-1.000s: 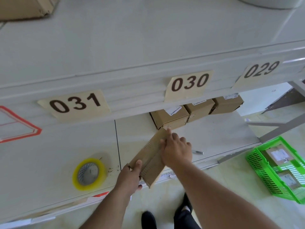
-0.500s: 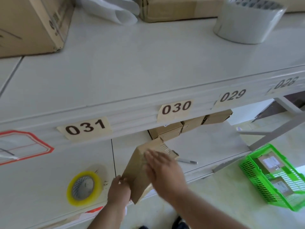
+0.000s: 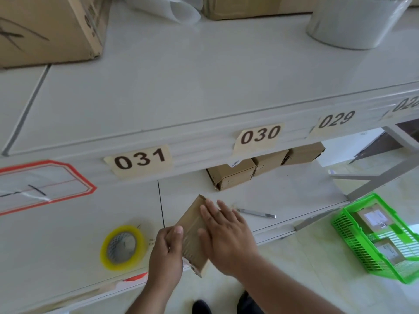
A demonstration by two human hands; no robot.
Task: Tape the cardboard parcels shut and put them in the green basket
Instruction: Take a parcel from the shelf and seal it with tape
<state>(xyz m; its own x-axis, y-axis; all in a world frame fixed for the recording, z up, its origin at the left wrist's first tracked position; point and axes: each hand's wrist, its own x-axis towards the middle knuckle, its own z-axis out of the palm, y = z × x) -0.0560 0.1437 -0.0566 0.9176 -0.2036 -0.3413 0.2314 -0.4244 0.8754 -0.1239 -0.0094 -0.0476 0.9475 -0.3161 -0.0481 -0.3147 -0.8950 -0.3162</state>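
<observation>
Parcel (image 3: pixel 192 232) overhangs shelf edge, right of tape roll (image 3: pixel 123 247). Our left hand (image 3: pixel 166 254) pinches its corner; right hand (image 3: pixel 224 236) presses flat, fingers straight. Risk: it tips floorward, missing green basket (image 3: pixel 353 241) far right.

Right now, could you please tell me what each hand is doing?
Left hand: grips the parcel edge.
Right hand: open, fingers flat on the parcel.

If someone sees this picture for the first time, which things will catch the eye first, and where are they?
Both hands meet at the bottom centre on a cardboard parcel: the left hand grips its near edge and the right hand lies flat on top. A yellow tape roll lies on the shelf to their left. On the floor at the right stands the bright green basket, with parcels inside.
</observation>
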